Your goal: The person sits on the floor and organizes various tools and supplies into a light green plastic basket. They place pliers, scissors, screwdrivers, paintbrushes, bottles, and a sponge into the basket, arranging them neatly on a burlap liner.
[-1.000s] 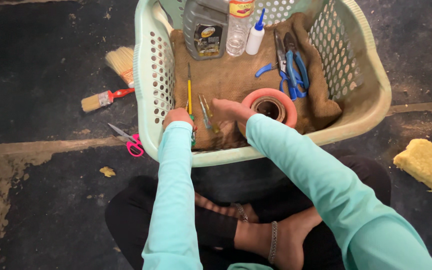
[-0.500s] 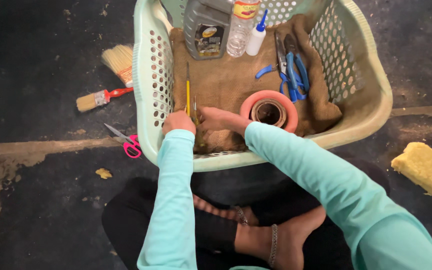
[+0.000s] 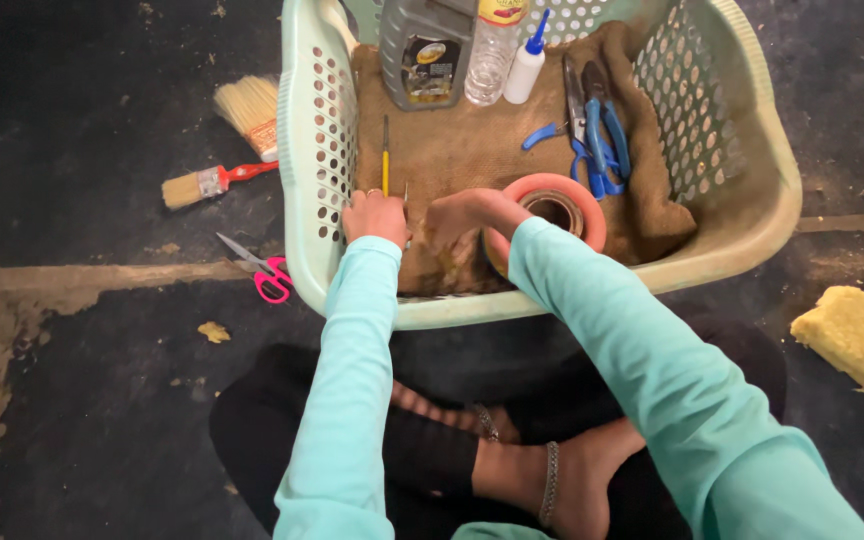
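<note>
Both my hands are inside a pale green plastic basket (image 3: 752,235) lined with brown burlap (image 3: 452,150). My left hand (image 3: 374,215) is closed near the front wall. A thin metal tool (image 3: 405,192) sticks out beside its knuckles, and a yellow-handled tool (image 3: 385,165) lies just beyond it. My right hand (image 3: 472,212) rests with curled fingers on the burlap, against an orange tape roll (image 3: 577,195). What its fingers hold is hidden.
At the back of the basket stand a grey jug (image 3: 422,50), a clear bottle (image 3: 492,55) and a white glue bottle (image 3: 524,70); blue-handled pliers (image 3: 597,130) lie at the right. Two paintbrushes (image 3: 214,182), pink scissors (image 3: 262,272) and a yellow sponge (image 3: 857,335) lie on the dark floor.
Both hands have slid a little left and closer together along the basket's front. My right hand has come off the tape roll's front onto the burlap beside my left hand.
</note>
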